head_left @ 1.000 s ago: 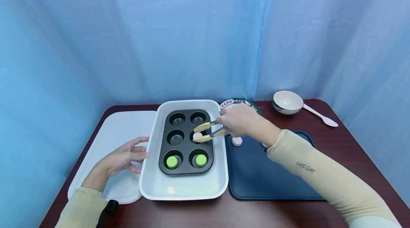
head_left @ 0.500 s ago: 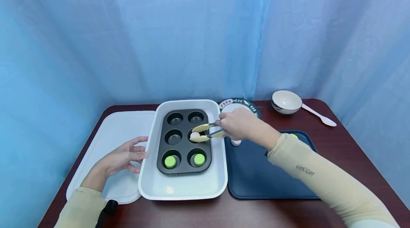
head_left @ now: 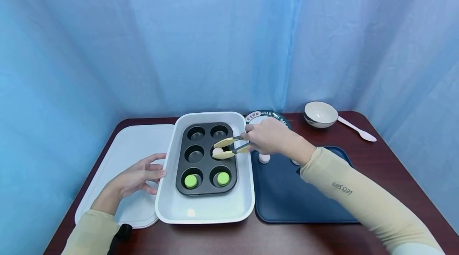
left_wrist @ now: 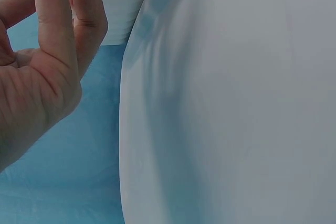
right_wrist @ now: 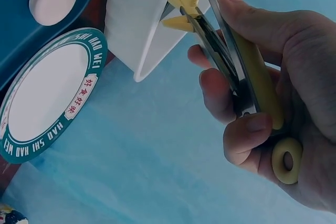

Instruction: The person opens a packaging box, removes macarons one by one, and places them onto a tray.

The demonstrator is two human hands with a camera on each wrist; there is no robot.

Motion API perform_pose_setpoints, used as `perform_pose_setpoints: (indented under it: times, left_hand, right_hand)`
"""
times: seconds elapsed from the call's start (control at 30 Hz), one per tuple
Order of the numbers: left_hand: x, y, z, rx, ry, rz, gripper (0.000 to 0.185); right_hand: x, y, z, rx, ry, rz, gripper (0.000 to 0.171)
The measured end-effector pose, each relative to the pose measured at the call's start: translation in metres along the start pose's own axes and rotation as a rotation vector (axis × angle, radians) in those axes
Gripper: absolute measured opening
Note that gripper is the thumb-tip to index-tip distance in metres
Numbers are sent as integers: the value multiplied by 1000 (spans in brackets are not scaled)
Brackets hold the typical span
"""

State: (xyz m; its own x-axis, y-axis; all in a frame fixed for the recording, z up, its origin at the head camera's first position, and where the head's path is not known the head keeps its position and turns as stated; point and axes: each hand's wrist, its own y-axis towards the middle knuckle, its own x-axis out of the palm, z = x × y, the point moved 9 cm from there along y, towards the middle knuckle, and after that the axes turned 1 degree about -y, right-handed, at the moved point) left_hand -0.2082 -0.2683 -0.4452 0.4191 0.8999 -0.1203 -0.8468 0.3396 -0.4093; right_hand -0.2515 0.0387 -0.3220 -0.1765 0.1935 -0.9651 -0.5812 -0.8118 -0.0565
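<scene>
My right hand [head_left: 267, 135] grips yellow-tipped tongs [right_wrist: 257, 77] by their handles. Their two tips lie either side of a pale pink macaron [head_left: 217, 151] in the middle right cup of a dark muffin tin [head_left: 206, 167]; whether they squeeze it cannot be told. Green macarons [head_left: 191, 181] sit in both near cups of the tin. The tin lies in a white rectangular basin [head_left: 204, 211]. At the basin's left wall, my left hand [head_left: 141, 173] has its fingers loosely bent, fingertips at the rim and holding nothing.
Right of the basin lies a dark blue tray [head_left: 305, 195] with a pale pink macaron [head_left: 264, 158], partly under my right arm. Behind are a green-rimmed plate [right_wrist: 50, 95], a white bowl [head_left: 320, 114] and a pale spoon [head_left: 358, 129]. A white board [head_left: 143, 139] lies left.
The muffin tin has shifted very slightly left, and the tongs' tips with the pink macaron have moved left too. Both hands stay nearly where they were.
</scene>
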Motion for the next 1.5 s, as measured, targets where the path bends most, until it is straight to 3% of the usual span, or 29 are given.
perform_pose_setpoints:
  times: [0.2, 0.47, 0.73, 0.93, 1.27, 1.5]
  left_hand:
    - [0, -1, 4, 8, -3, -8, 72]
    - [-1, -2, 3, 6, -2, -1, 72]
    - [0, 0, 1, 1, -7, 6, 71]
    - [0, 0, 1, 5, -10, 7, 71]
    - [2, -2, 1, 8, -13, -3, 71]
    - [2, -3, 1, 2, -12, 2, 71]
  right_hand:
    - [-9, -6, 8, 15, 12, 21, 36]
    - [-28, -33, 21, -64, 122, 185, 40]
    - [-42, -78, 36, -133, 202, 345, 47]
    - [-34, -113, 45, -128, 274, 425, 45]
    - [-18, -167, 51, -61, 258, 478, 49]
    - [-10, -195, 38, -97, 233, 659, 50]
